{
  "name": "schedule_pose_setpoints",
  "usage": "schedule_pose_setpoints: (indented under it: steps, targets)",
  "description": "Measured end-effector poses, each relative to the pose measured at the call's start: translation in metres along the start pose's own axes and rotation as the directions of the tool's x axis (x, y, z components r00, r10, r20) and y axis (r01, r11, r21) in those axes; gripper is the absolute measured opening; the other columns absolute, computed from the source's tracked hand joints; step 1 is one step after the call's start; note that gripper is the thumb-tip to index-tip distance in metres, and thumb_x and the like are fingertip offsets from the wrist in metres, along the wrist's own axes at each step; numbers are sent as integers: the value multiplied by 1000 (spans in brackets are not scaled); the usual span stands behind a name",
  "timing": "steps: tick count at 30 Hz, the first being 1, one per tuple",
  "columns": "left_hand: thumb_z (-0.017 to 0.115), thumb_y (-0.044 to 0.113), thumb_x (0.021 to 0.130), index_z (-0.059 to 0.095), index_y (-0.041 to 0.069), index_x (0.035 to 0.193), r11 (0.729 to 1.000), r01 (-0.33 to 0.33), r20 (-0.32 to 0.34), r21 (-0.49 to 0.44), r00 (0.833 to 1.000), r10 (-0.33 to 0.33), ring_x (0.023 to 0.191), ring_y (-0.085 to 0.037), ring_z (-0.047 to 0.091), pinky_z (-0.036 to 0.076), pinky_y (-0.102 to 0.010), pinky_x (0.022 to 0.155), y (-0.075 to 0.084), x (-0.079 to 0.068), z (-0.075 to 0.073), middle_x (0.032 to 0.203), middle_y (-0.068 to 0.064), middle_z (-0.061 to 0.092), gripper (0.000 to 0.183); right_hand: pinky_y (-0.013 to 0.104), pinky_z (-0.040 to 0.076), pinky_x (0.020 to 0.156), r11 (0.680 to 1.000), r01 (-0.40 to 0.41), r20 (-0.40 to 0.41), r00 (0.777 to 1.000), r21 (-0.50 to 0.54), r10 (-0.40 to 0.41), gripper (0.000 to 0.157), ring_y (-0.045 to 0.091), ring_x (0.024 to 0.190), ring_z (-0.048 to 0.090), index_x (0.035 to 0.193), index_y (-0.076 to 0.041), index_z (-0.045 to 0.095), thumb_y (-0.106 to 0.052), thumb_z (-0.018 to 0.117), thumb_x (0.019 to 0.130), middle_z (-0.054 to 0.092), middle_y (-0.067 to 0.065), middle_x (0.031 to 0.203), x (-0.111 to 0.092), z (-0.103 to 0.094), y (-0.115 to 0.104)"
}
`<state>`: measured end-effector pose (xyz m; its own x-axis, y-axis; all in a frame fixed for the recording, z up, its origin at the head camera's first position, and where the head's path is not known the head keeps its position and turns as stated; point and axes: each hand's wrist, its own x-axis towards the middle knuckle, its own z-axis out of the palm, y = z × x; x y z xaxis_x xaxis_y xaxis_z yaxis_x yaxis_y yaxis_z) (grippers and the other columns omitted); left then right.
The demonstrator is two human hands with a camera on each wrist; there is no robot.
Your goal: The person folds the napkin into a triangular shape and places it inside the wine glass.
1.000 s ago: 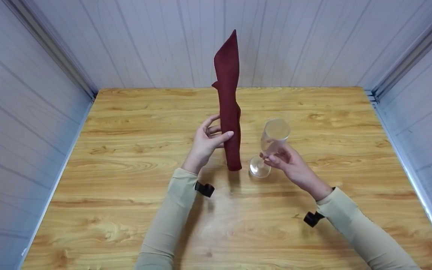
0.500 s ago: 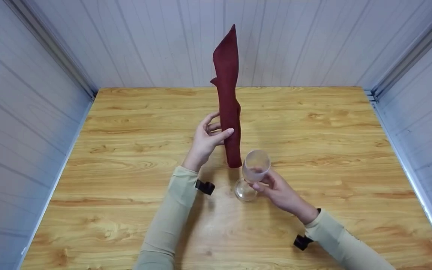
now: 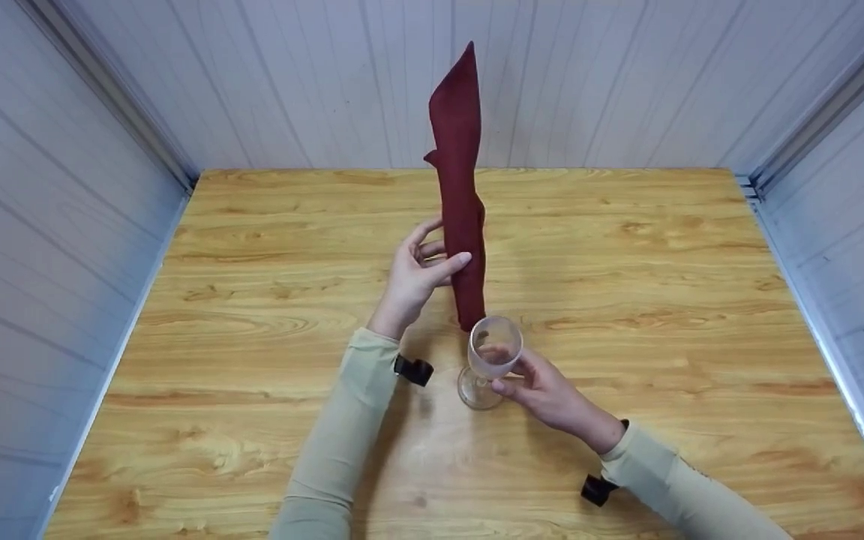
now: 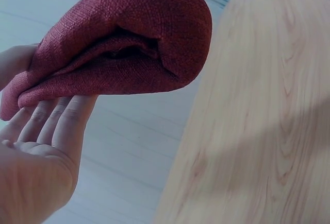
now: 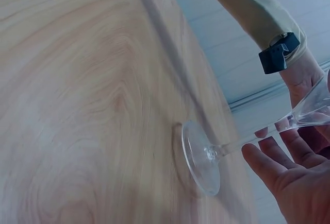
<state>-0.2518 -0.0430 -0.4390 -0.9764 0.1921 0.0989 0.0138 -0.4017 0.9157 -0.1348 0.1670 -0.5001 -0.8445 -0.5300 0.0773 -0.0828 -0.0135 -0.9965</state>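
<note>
Upright above the table hangs a rolled dark red cloth napkin (image 3: 460, 176) with a pointed top. My left hand (image 3: 409, 283) grips its lower part, thumb in front and fingers behind. The left wrist view shows the napkin's coiled lower end (image 4: 154, 28) with folded layers inside. My right hand (image 3: 554, 401) holds a clear stemmed wine glass (image 3: 486, 369) by the stem, just below the bowl. The glass stands upright, close to the napkin's lower end. In the right wrist view the glass's round foot (image 5: 197, 159) is at the tabletop; whether it touches I cannot tell.
A wood-grain table (image 3: 267, 330) lies under both hands. White panelled walls (image 3: 289, 90) enclose its back and sides. Each wrist wears a small black camera, such as the left one (image 3: 415, 370).
My right hand has brought the glass left and toward me, below the napkin's lower end. The left hand and napkin have shifted only slightly upward in view.
</note>
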Motion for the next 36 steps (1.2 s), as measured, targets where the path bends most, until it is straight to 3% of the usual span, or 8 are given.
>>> schedule_pose_setpoints:
  steps: [5, 11, 22, 27, 30, 32, 36]
  targets:
    - [74, -5, 80, 50, 7, 133, 1000, 3, -8, 6, 1000, -3, 80, -27, 69, 57, -35, 60, -1, 0, 1, 99, -19, 67, 60, 39, 49, 93, 999, -10, -1, 1000, 33, 10, 46, 24, 116, 53, 132, 11, 42, 1, 61, 91, 47, 26, 130, 1, -1, 4]
    - [73, -6, 80, 49, 6, 133, 1000, 6, -22, -5, 1000, -6, 80, -27, 68, 57, -36, 61, 0, 1, 1, 98, -18, 67, 60, 35, 49, 93, 1000, -10, -23, 1000, -9, 10, 45, 22, 115, 54, 131, 10, 42, -1, 61, 92, 50, 26, 128, 1, -5, 6]
    - [72, -10, 79, 50, 5, 131, 999, -14, -34, -35, 999, 13, 79, -26, 68, 57, -34, 60, 7, 1, 3, 96, -18, 67, 58, 39, 45, 97, 1000, -23, -6, 1000, 17, 23, 49, 31, 122, 50, 132, 9, 42, -2, 65, 90, 47, 23, 133, 3, -11, 7]
    - [72, -9, 79, 51, 6, 131, 1000, -20, -37, -18, 999, 20, 78, -25, 68, 57, -33, 59, 11, 3, 2, 95, -18, 67, 58, 39, 41, 102, 1000, -10, 15, 1000, 29, 10, 53, 27, 122, 50, 134, 14, 36, 10, 61, 87, 46, 28, 133, 4, -24, 1]
    - [73, -8, 79, 51, 7, 130, 999, -35, -41, -10, 999, 35, 77, -25, 69, 57, -34, 59, 14, 5, 1, 95, -18, 67, 58, 36, 42, 101, 998, -13, -32, 999, -54, 11, 46, 25, 118, 53, 131, 14, 41, 16, 53, 86, 52, 28, 127, 7, -37, -7]
    - [73, -8, 79, 51, 6, 131, 999, -46, -48, -11, 998, 45, 76, -25, 68, 57, -34, 59, 16, 6, 1, 94, -18, 67, 58, 34, 43, 99, 993, -38, -93, 995, -113, 28, 41, 25, 115, 54, 128, 12, 46, 13, 53, 88, 56, 24, 123, 12, -46, -14]
    - [72, -8, 79, 51, 5, 131, 998, -58, -67, -25, 996, 56, 73, -24, 68, 58, -35, 60, 24, 7, 1, 93, -17, 66, 58, 31, 44, 98, 989, -62, -203, 979, -135, 33, 30, 27, 113, 55, 123, 8, 54, 2, 56, 94, 59, 19, 120, 23, -59, -27]
